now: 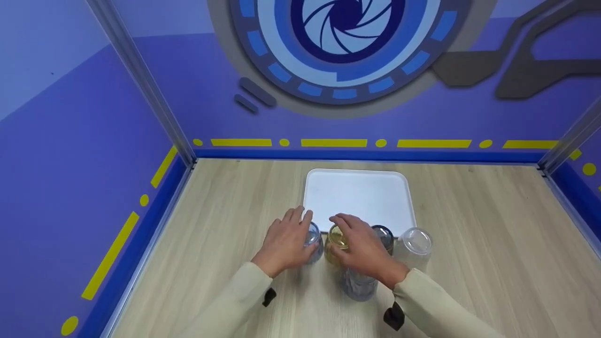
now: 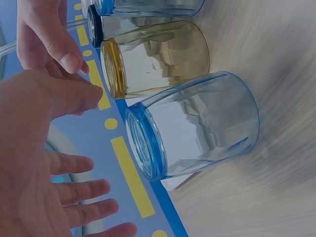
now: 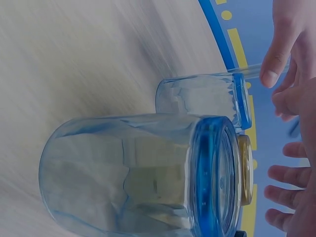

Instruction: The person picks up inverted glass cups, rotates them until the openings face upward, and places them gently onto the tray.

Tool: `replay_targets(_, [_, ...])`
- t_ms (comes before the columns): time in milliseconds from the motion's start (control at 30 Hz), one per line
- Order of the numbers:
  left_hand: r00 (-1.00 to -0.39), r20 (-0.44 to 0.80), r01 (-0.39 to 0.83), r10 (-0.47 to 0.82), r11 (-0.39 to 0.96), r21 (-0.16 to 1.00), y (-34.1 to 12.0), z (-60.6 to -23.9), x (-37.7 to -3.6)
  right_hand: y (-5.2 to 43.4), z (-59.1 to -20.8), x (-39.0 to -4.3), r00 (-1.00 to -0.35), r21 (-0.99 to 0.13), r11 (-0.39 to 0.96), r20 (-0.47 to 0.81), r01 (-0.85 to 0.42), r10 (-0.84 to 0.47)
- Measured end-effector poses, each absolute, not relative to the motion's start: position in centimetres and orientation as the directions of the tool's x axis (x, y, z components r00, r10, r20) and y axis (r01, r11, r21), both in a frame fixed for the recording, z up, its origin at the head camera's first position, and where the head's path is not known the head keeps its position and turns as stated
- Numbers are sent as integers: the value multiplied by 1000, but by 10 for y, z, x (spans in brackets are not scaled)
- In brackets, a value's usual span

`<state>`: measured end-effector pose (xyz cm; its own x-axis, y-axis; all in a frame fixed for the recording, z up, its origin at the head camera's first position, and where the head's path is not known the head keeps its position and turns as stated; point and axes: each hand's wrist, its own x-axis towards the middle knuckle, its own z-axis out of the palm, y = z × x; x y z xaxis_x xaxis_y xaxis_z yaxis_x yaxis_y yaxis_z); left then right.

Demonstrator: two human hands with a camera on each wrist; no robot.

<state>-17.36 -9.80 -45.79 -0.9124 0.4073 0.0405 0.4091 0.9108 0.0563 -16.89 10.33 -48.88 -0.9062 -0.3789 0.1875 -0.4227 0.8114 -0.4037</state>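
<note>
Nearest the person, a blue-tinted glass [image 1: 359, 284] stands upside down on the wooden table [image 1: 493, 263], partly hidden under the right wrist; in the right wrist view it fills the foreground, with its thick blue base [image 3: 212, 177] facing the hand. Just beyond it is a row of inverted glasses. The left hand [image 1: 286, 241] reaches over a light blue glass [image 1: 313, 241] at the left end of the row, fingers spread and fairly straight above its base; the left wrist view shows the same glass [image 2: 192, 128] with the hand [image 2: 34, 148] open wide beside it and gripping nothing, though whether the fingertips touch it cannot be told. Just beside it stands an amber glass [image 1: 335, 244], over which the right hand [image 1: 361, 249] hovers with fingers relaxed and loosely extended, palm down, holding nothing; in the left wrist view the amber glass [image 2: 158, 57] sits right next to the light blue one. To the right of the amber glass is a glass with a dark rim [image 1: 384, 237], partly covered by the right hand, and further right a clear glass [image 1: 413, 249] stands a little apart at the end of the row. Behind the glasses lies a white rectangular tray [image 1: 359, 197], its near edge just beyond the row. Farther back, the table ends at a purple wall [image 1: 141, 94] with a yellow dashed stripe [image 1: 333, 142] and a round blue shutter emblem [image 1: 345, 42].
</note>
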Motion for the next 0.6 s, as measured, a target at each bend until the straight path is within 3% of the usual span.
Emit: replay_targets(600, [-912, 36, 410, 408, 910, 61, -99, -464, -175, 97, -492, -171, -903, -429, 795, 173, -428, -393])
